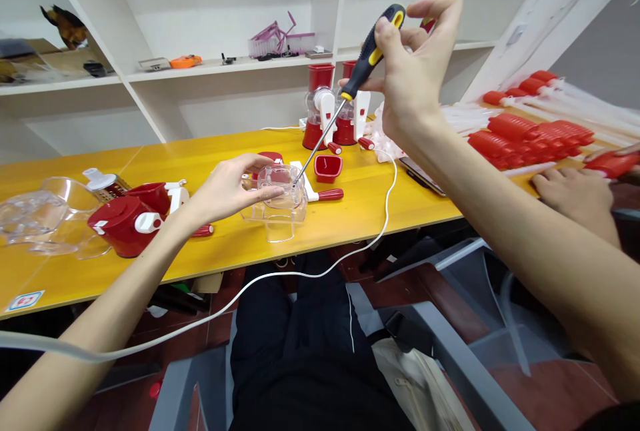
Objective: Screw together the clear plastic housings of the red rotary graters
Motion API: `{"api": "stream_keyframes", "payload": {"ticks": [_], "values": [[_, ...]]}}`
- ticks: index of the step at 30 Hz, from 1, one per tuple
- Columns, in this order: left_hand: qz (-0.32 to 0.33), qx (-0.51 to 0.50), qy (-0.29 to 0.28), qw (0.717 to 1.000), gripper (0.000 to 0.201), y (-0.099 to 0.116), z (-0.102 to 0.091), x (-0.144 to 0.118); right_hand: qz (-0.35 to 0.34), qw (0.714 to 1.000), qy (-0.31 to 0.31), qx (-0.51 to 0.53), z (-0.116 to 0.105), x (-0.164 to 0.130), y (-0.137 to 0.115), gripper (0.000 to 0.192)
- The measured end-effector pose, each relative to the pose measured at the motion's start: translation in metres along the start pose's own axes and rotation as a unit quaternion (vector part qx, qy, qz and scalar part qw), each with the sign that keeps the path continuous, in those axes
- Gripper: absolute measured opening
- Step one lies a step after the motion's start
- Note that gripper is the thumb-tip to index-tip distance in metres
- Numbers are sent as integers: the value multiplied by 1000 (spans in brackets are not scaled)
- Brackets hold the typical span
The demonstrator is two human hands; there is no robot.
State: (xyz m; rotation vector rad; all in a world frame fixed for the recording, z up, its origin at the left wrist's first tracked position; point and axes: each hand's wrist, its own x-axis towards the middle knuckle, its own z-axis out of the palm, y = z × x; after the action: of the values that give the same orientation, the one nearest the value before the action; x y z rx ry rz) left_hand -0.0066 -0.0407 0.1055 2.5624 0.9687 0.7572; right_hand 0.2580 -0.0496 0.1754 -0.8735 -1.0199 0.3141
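In the head view, which is all I get at my distance, the clear plastic housing [286, 216] sits at mid-length of the counter [363, 208], near its front edge. The left hand [245, 184] has fingers partly spread, thumb and forefinger bracketing the housing's top. The right hand [420, 71] pinches the screwdriver [373, 48] by its handle between thumb and fingers, tip down at the housing. I judge the housing light, stiff, rather slippery and liable to crack, best held by its side walls; the screwdriver looks firm and grippy at its ribbed handle.

My count: one screwdriver, one housing between the hands, one small red tray [329, 168] just behind, two standing grinders [327, 108] at the counter's back edge, one red base [125, 224] towards its left end.
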Motion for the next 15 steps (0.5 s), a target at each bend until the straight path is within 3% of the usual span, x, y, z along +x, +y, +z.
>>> {"api": "stream_keyframes", "payload": {"ticks": [5,9,12,15], "values": [[-1,-24,-20,1000,57,-2,-3,6,-36,999,-31,6,-2,-4,-10,32],[4,-12,-11,1000,58,-4,-4,8,-126,991,-35,5,-10,-5,-28,32],[19,-18,-12,1000,55,-5,-5,9,-190,981,-8,-44,-19,-2,-38,33],[23,-21,-5,999,53,-7,-6,11,-206,975,40,-74,-24,0,-40,35]]}}
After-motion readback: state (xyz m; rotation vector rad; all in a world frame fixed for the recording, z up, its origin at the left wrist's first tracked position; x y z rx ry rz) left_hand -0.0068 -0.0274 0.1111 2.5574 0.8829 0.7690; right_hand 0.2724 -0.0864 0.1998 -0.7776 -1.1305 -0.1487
